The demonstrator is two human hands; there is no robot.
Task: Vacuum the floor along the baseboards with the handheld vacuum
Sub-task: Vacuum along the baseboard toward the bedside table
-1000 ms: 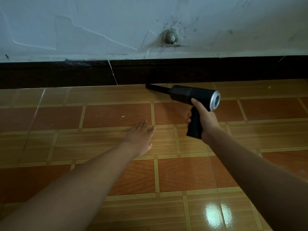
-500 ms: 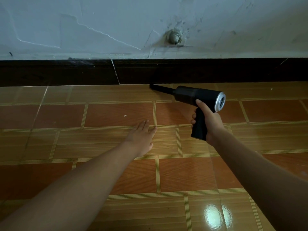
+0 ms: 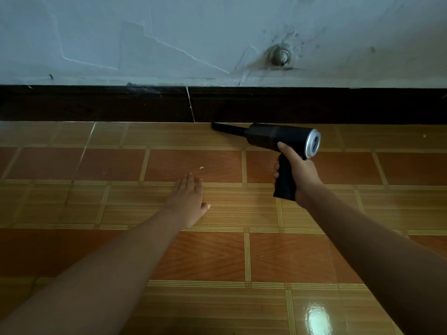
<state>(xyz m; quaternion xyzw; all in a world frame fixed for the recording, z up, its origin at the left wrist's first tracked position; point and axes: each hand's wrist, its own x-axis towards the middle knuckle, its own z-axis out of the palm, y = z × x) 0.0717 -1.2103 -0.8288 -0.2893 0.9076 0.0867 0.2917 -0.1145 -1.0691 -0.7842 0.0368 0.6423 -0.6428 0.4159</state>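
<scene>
My right hand (image 3: 298,175) is wrapped around the grip of a black handheld vacuum (image 3: 278,137) with a silver rear cap. Its thin black nozzle points left, and the tip meets the line where the tiled floor (image 3: 217,257) joins the dark baseboard (image 3: 290,105). My left hand (image 3: 187,201) lies flat on the floor tiles, palm down and fingers together, left of the vacuum and holding nothing. A small white speck (image 3: 201,168) lies on the tile just beyond my left fingertips.
Above the baseboard rises a cracked, pale wall (image 3: 145,32) with a small round metal fitting (image 3: 280,55). A pale seam (image 3: 191,105) splits the baseboard left of the nozzle tip. A bright light glare (image 3: 316,317) shows on the tiles at the bottom right.
The vacuum nozzle tip has slid a little to the left along the baseboard, towards the seam. My left hand stays flat on the floor in the same spot.
</scene>
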